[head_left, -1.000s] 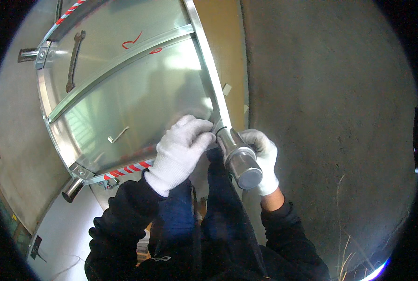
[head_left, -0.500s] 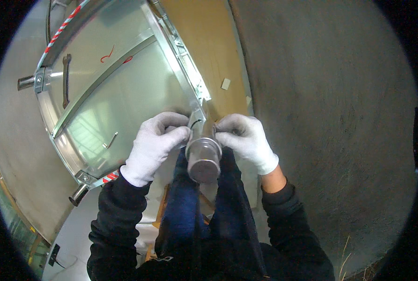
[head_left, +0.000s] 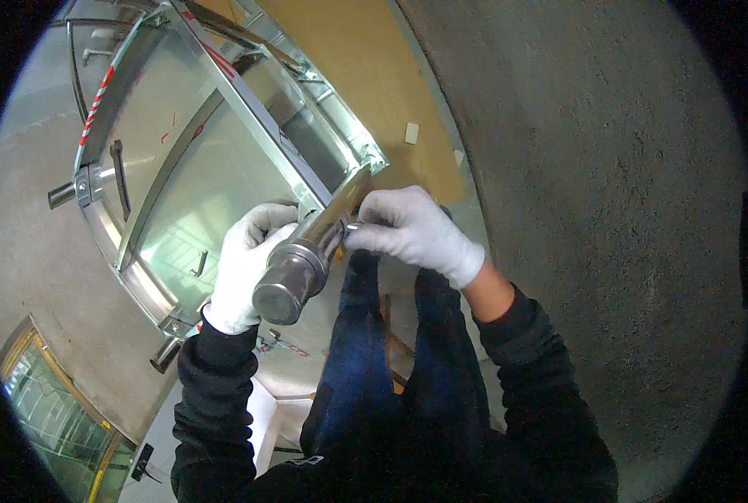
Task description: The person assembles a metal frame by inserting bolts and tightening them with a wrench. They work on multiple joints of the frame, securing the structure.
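A round metal tube with a thick capped end (head_left: 290,281) juts toward me from the corner of a silvery metal frame (head_left: 248,126). My left hand (head_left: 246,264), in a white knitted glove, is at the tube's left side, its fingers curled in and partly hidden by the tube. I cannot make out what they hold. On the other side my right hand (head_left: 416,230), gloved alike, pinches a small shiny metal piece (head_left: 352,226) against the tube. A hex key (head_left: 199,264) lies on the sheet-metal panel (head_left: 223,189), with an open-ended wrench (head_left: 121,178) farther left.
Brown board (head_left: 374,84) lies beyond the frame, carrying a small pale chip (head_left: 411,133). Dark rough ground (head_left: 608,210) spreads on the right. Two more tube stubs (head_left: 166,355) stick out from the frame's left edge. A window (head_left: 59,419) shows at lower left.
My view has turned and shifted, so the tube end now appears farther left and tilted. Both hands remain at the tube, and the small metal piece at my right fingertips now shows.
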`<act>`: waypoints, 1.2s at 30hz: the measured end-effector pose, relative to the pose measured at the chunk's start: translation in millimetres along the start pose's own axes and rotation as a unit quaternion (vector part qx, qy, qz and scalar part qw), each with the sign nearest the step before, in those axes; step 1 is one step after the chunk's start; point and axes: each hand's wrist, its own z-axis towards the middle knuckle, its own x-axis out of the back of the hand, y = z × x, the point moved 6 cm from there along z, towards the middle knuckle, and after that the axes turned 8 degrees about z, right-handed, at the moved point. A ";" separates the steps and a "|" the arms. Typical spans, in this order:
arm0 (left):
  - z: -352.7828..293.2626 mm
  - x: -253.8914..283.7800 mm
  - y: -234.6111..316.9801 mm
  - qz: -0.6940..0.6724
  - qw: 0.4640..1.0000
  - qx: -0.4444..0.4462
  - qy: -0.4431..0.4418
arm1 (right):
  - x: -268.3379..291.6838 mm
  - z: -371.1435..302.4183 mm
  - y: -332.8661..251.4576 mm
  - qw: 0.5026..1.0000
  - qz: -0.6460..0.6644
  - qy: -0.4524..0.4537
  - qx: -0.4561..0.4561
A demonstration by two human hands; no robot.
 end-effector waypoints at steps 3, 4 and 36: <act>-1.8 -0.1 -1.6 -0.020 1.000 -0.008 0.011 | -3.2 0.8 -14.8 0.983 -0.141 0.021 0.112; -2.5 -0.3 -1.4 -0.022 1.000 -0.001 0.011 | -2.9 1.9 -18.3 0.979 -0.155 0.016 0.132; 2.6 -13.5 8.4 0.067 0.997 -0.019 0.037 | -6.0 -3.2 -21.5 0.942 -0.291 -0.080 0.144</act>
